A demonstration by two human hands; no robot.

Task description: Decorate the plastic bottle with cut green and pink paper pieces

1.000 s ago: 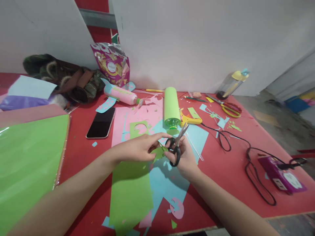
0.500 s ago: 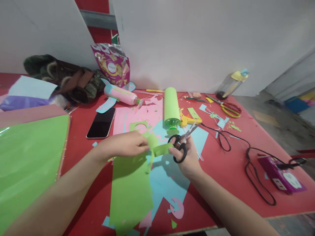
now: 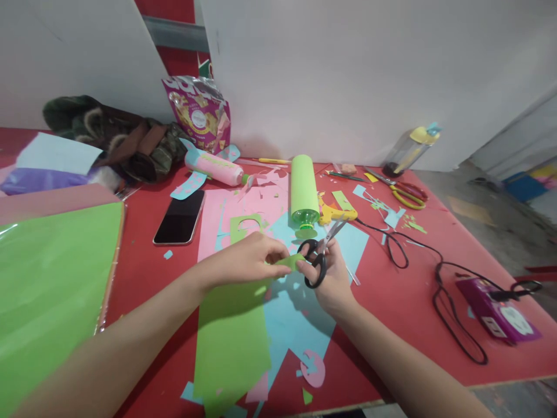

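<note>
Our two bare hands meet over the middle of a red table (image 3: 391,325), with a small green paper piece (image 3: 292,262) between them, held above a blue sheet (image 3: 287,313). Our left hand (image 3: 255,258) pinches its left end between thumb and fingers; our right hand (image 3: 333,278) grips the other end with the thumb while also carrying black-handled scissors (image 3: 332,231), blades pointing away from us. Whether the blades are fully together, we cannot tell. Just beyond lies a green-wrapped bottle (image 3: 303,186), its neck towards us, beside a yellow glue gun (image 3: 331,215). Nearer us, a larger green sheet (image 3: 232,337) lies partly beneath our left arm. To handle the piece well, we judge, we should hold it lightly by its edges, without creasing it, and keep the blades angled clear of our left fingers.
</note>
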